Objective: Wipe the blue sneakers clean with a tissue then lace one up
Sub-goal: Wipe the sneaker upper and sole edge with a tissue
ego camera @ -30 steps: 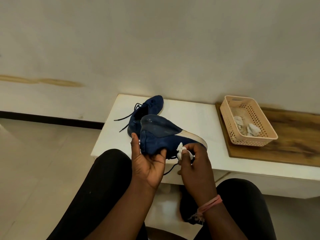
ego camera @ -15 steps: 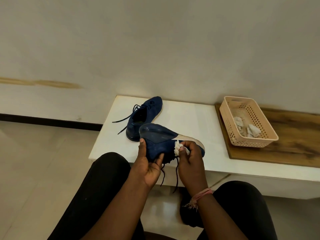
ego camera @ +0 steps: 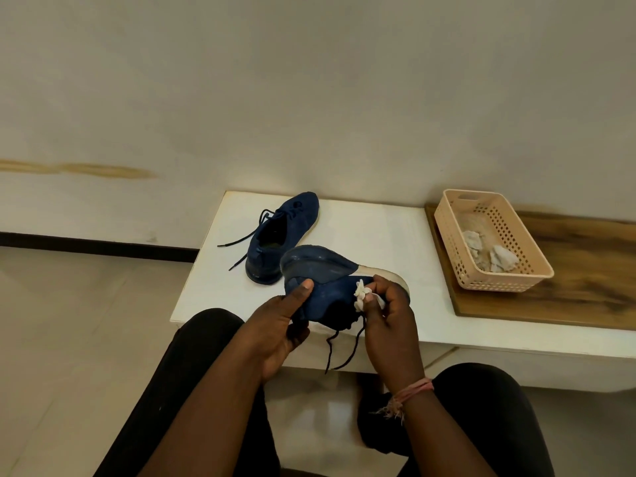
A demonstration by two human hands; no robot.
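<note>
I hold one blue sneaker (ego camera: 327, 290) on its side above the front edge of the white table (ego camera: 378, 242), its white sole rim facing right and its dark laces (ego camera: 344, 349) dangling down. My left hand (ego camera: 278, 325) grips the heel end, thumb on the upper. My right hand (ego camera: 389, 315) pinches a crumpled white tissue (ego camera: 363, 294) against the sneaker's side. The second blue sneaker (ego camera: 282, 235) stands upright on the table behind, laces loose to the left.
A beige perforated basket (ego camera: 509, 273) with used crumpled tissues (ego camera: 495, 256) sits on a wooden board (ego camera: 585, 270) at the table's right. My knees in black trousers lie below the table edge. The wall rises close behind.
The held sneaker has tilted and dropped slightly toward me. My right hand with the tissue has slid along the sneaker's side, and the laces hang lower.
</note>
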